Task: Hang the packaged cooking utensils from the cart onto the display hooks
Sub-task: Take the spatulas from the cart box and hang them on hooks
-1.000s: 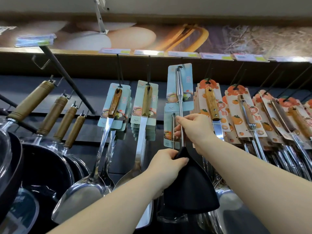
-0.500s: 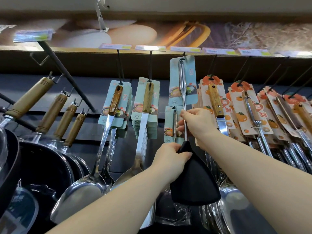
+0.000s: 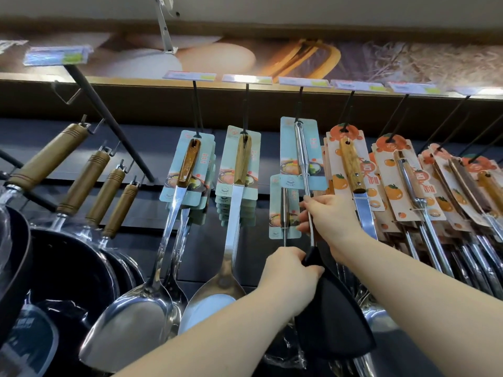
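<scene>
I hold a packaged spatula with a steel handle, a pale blue backing card and a black head. My right hand pinches its steel shaft just under the card. My left hand grips the neck where the shaft meets the black head. The card's top sits at the black display hook under a price tag, and the handle's hole looks threaded on the hook's tip. Behind it hangs a second, lower card of the same kind.
To the left hang carded steel ladles and turners, and further left wooden-handled black pans. To the right hang several orange-printed cards with utensils. A shelf edge with price tags runs above.
Both hands have moved the spatula upward and then set its card's top at the hook. The right hand has slid lower on the shaft relative to the card.
</scene>
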The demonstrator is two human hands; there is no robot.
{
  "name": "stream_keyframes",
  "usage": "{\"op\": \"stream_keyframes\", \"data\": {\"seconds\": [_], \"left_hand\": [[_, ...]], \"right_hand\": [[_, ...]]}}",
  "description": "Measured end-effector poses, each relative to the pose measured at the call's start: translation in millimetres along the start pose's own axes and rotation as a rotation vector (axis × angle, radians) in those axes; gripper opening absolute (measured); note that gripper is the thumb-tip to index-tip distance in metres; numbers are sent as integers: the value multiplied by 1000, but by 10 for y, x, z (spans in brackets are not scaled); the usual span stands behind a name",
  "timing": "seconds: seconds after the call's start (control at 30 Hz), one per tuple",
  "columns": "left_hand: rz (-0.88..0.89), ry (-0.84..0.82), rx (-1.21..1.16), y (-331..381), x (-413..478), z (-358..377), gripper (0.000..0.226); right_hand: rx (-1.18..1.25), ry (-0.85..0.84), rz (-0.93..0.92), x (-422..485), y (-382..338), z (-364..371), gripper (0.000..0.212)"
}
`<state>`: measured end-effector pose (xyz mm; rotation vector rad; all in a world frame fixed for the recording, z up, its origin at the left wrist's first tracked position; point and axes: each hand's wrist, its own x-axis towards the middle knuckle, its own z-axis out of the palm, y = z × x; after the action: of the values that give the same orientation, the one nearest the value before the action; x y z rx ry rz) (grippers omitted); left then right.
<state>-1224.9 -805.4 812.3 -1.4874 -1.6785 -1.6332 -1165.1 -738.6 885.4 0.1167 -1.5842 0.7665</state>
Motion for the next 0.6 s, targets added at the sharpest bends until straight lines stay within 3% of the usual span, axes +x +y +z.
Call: {"op": "stream_keyframes", "data": {"seconds": [0.2,0.37,0.6], "left_hand": [[-38,-70,44,-165,87,-10,21],[-19,-78,217,-304,185,-86,42],[-43,-83,296,-448,250,-158,42]], "right_hand": [[-54,-37,112,41,143,90,21],[-192,-69,201,137,332,180,24],[-342,-108,235,317,651,268,18]]}}
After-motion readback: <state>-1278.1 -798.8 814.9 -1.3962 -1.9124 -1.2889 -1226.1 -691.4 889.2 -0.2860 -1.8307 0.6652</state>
